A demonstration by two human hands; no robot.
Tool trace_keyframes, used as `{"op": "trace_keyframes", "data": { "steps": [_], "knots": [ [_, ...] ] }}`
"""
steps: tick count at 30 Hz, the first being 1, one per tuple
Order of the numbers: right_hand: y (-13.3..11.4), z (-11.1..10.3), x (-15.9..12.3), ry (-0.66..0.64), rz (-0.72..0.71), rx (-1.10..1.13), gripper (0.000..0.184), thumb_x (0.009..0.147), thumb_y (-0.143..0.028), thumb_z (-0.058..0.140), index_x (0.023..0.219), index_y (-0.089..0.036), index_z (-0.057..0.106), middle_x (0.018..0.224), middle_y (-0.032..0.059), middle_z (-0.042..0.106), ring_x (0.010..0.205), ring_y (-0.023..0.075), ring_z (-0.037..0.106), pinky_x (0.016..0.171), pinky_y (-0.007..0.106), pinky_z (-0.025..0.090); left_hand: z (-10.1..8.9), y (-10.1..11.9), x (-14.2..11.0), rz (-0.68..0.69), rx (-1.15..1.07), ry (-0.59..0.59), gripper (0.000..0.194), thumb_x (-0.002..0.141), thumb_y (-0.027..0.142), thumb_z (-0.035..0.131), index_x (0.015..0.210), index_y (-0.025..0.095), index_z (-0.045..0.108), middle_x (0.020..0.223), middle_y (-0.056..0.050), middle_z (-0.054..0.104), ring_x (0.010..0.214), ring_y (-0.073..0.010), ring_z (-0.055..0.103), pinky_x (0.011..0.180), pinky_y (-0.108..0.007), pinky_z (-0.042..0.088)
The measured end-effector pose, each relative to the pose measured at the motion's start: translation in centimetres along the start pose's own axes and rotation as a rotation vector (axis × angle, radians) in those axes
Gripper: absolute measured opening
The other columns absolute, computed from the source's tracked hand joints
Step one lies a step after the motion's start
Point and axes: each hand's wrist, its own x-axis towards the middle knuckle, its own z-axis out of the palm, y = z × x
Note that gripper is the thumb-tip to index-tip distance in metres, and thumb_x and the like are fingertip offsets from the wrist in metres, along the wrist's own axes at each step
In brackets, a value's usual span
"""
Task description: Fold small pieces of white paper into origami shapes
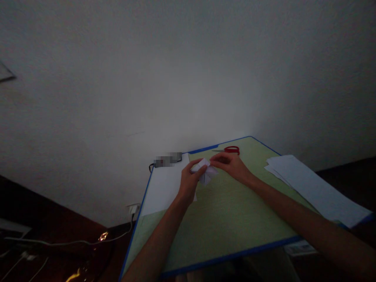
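Observation:
Both my hands meet over the far part of a green board with a blue edge (223, 219). My left hand (190, 182) is closed on a small folded piece of white paper (205, 171), held just above the board. My right hand (230, 164) pinches the same folded paper from the right with its fingertips. The paper looks creased into several flaps; its exact shape is hard to make out in the dim light.
Red-handled scissors (230, 150) lie at the board's far edge, just behind my right hand. A white sheet (164, 184) covers the board's far left part. A stack of white sheets (314, 188) lies on the right. Cables and a wall socket (133, 209) are down left.

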Motion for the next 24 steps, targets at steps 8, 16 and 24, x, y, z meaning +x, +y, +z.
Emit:
{"op": "trace_keyframes", "data": {
  "steps": [8, 16, 24],
  "knots": [
    [-0.36, -0.20, -0.07, -0.012, 0.026, 0.037, 0.019, 0.076, -0.036, 0.078, 0.088, -0.021, 0.078, 0.089, 0.0046, 0.077, 0.080, 0.0196, 0.069, 0.077, 0.034, 0.054, 0.03, 0.14, -0.21, -0.070, -0.058, -0.047, 0.063, 0.061, 0.037, 0.092, 0.115, 0.017, 0.067, 0.087, -0.009, 0.077, 0.068, -0.0174, 0.069, 0.063, -0.026, 0.048],
    [-0.56, -0.03, -0.09, -0.033, -0.023, -0.008, 0.015, 0.079, -0.031, 0.073, 0.089, -0.021, 0.078, 0.091, 0.0046, 0.077, 0.083, 0.0195, 0.069, 0.074, 0.032, 0.053, 0.43, 0.26, -0.63, -0.025, -0.068, -0.161, 0.049, 0.068, 0.039, 0.088, 0.107, 0.014, 0.073, 0.094, -0.012, 0.077, 0.077, -0.0193, 0.071, 0.073, -0.030, 0.051],
    [-0.55, 0.35, -0.29, -0.053, -0.050, -0.056, 0.014, 0.081, -0.030, 0.072, 0.091, -0.021, 0.077, 0.092, 0.0050, 0.077, 0.085, 0.0197, 0.070, 0.073, 0.032, 0.053, 0.44, 0.46, -0.84, -0.011, 0.037, -0.172, 0.051, 0.064, 0.034, 0.090, 0.107, 0.014, 0.070, 0.083, -0.007, 0.076, 0.070, -0.0189, 0.070, 0.069, -0.031, 0.053]
  ]
}}
